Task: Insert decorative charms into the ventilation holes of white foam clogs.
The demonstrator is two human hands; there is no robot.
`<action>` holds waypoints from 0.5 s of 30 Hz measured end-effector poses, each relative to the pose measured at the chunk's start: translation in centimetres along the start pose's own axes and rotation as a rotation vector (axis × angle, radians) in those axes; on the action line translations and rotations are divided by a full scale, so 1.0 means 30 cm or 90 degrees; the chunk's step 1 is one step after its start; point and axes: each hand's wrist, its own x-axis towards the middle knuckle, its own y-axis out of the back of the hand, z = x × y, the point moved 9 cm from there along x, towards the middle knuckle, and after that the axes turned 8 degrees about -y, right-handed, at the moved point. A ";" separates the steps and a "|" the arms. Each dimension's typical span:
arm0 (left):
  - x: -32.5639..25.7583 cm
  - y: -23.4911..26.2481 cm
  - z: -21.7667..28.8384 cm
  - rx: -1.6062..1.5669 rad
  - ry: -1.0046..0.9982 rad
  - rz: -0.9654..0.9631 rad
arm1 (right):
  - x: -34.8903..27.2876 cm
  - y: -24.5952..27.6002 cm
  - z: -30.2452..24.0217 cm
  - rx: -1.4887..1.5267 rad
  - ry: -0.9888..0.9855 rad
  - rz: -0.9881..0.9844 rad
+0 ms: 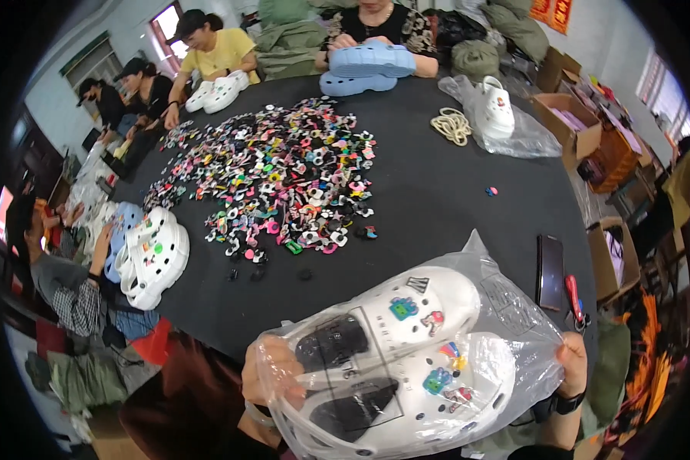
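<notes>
A pair of white clogs [437, 368] with colorful charms on the toes lies inside a clear plastic bag [530, 326] at the near edge of the table. The clogs sit side by side, toes to the right, with dark insoles showing at the heels. My left hand [272, 372] is closed around the heel end, partly behind the film; I cannot tell whether it is inside or outside the bag. At the bag's right side, my right hand [573, 362] pinches the bunched plastic between thumb and fingers.
The black table [422, 199] bears a wide heap of shoe charms [284, 169]. Right of my bag lie a phone [550, 272] and a red-handled tool [573, 293]. A cord bundle [451, 126] and a bagged white clog [498, 111] are farther off. Several people handle clogs around the table.
</notes>
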 end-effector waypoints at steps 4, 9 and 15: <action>0.029 0.044 0.008 0.034 -0.005 0.030 | 0.160 -0.142 0.022 0.041 -0.239 -0.042; 0.144 -0.001 0.146 -0.040 -0.092 -0.191 | 0.274 -0.317 0.026 0.012 -0.168 -0.121; 0.041 -0.024 0.154 -0.021 -0.171 -0.117 | 0.331 -0.245 0.052 -0.244 -0.050 0.019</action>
